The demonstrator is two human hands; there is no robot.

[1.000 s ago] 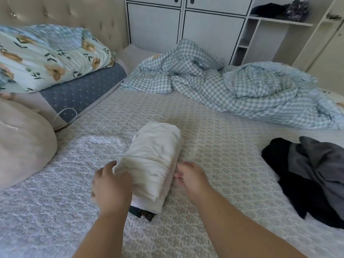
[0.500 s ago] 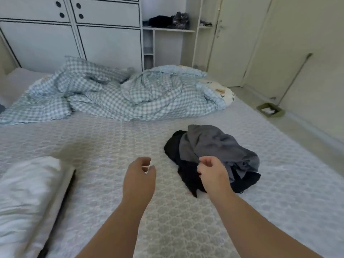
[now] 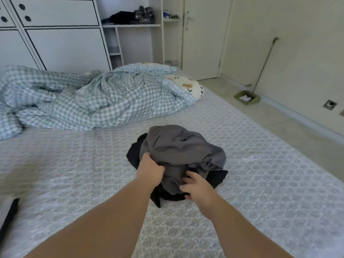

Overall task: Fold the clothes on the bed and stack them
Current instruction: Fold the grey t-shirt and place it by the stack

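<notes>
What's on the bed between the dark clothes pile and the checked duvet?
Nothing: the head view shows only bare patterned bed cover between the checked duvet and the grey garment topping the pile.

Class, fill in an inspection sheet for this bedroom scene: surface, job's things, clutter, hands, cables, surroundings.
Surface: patterned bed cover, flat.
Job's things: crumpled grey garment lying on a black garment, unfolded.
Clutter: rumpled checked duvet; floral pillow.
Hands: left hand and right hand each have a grip on the grey garment.
Cables: nothing seen.
Surroundings: white cupboards, shelf with dark items, door, dustpan on the floor.
</notes>
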